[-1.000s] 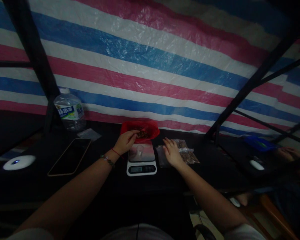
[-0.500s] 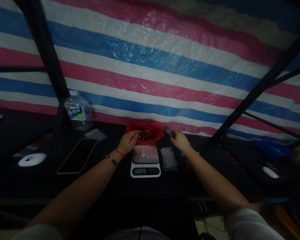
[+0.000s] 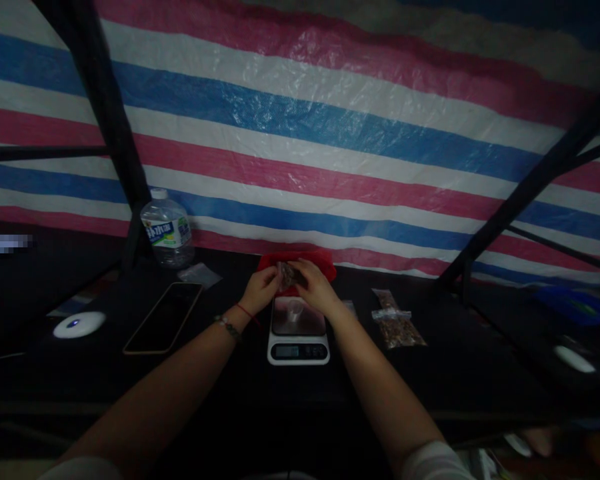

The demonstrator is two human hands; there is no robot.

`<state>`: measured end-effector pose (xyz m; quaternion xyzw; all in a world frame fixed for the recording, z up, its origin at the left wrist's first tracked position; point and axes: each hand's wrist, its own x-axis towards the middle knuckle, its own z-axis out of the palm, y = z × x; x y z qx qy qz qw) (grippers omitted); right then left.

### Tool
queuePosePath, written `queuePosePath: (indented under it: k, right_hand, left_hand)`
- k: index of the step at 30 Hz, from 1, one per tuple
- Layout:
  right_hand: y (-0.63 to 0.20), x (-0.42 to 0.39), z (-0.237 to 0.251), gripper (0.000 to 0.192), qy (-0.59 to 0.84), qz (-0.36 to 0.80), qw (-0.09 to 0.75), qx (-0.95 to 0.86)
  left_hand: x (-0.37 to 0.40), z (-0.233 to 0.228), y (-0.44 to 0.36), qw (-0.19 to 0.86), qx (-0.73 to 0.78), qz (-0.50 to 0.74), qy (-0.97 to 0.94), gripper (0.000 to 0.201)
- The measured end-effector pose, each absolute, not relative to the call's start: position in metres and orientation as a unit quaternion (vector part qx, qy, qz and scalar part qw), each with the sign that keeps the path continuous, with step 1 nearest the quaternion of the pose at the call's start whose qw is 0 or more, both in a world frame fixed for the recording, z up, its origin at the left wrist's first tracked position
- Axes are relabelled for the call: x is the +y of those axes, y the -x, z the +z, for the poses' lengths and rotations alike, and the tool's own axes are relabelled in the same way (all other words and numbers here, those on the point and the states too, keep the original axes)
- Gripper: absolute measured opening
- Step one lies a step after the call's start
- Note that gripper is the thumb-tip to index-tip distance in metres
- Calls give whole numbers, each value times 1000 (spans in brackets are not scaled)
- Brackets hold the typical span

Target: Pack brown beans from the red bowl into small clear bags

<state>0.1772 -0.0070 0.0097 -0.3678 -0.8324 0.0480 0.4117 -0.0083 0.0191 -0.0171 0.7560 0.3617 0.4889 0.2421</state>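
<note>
Your left hand (image 3: 262, 288) and right hand (image 3: 318, 288) pinch a clear plastic pouch (image 3: 287, 275) — likely light, limp, slippery — hold its rim.

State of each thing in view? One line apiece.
Left hand: pinching small bag
Right hand: curled on small bag
Red bag: partly hidden by hands
Scale: reading illegible
Clear container: on scale, contents unclear
Phone: flat, screen dark
Bottle: upright, capped
Two filled bags: flat, overlapping
White oval device: flat

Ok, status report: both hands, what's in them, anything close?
Left hand and right hand together, clear bag of brown bits between them. Red bag just behind. Scale close in front, small clear cup on top.
</note>
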Motion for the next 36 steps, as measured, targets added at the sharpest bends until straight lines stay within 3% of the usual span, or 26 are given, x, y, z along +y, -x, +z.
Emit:
queuePosePath:
  k: [4,10,15,20,28,32,36]
  right_hand:
    - [-179,-9,12,56,416,37,429,-801]
    - [-177,-20,9,17,455,74,425,-779]
    - [-176,-26,-5,28,467,86,414,-776]
    - [-178,-27,-8,11,474,80,427,-766]
    - [-173,-35,2,20,516,-68,339,-784]
    - [-178,-34,4,21,555,-100,385,-731]
    - [-182,-30,2,25,540,-13,462,-704]
  left_hand:
    - [21,-20,5,266,378,487,-741,31]
    - [15,-19,-1,342,361,450,-742,29]
    - [10,-11,0,238,329,395,-824,28]
    - [6,-5,0,176,307,357,-865,28]
    - [-5,0,-11,128,368,359,-848,26]
    - [-8,-1,-14,126,421,375,-817,28]
    - [-7,0,-12,135,433,397,-798,23]
